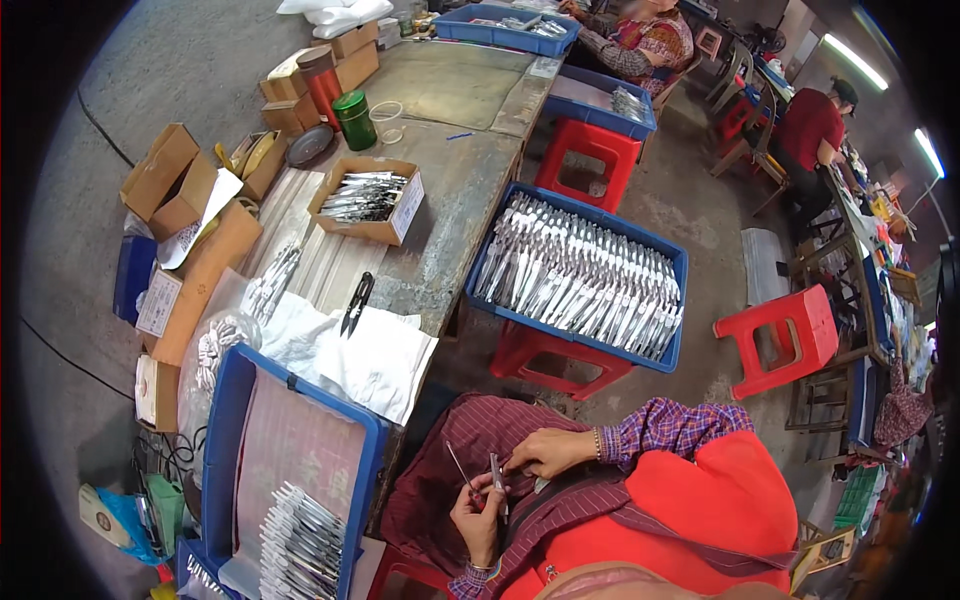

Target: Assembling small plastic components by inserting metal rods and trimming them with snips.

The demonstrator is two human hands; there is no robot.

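My left hand [478, 522] is closed, with thumb and fingers pinching a slim silver piece [496, 472] over my lap. A thin metal rod [457, 462], dark red near its lower end like a small screwdriver, also sticks out of that hand. My right hand [552, 453] comes in from the right. Its bent fingers press together at the side of the silver piece, near its upper end; the fingertips are partly hidden. Under both hands lies a dark maroon striped cloth [440, 455]. To the left, a blue tray [372, 455] holds many similar silver pieces [300, 545].
A blue tray [640, 362] full of silver pieces rests on a red stool [560, 375]. The workbench [450, 190] carries a cardboard box [385, 232] of slim pieces, black-handled scissors [357, 304], white cloth [375, 365] and a green tin [354, 120]. Another red stool [780, 335] stands right; people sit beyond.
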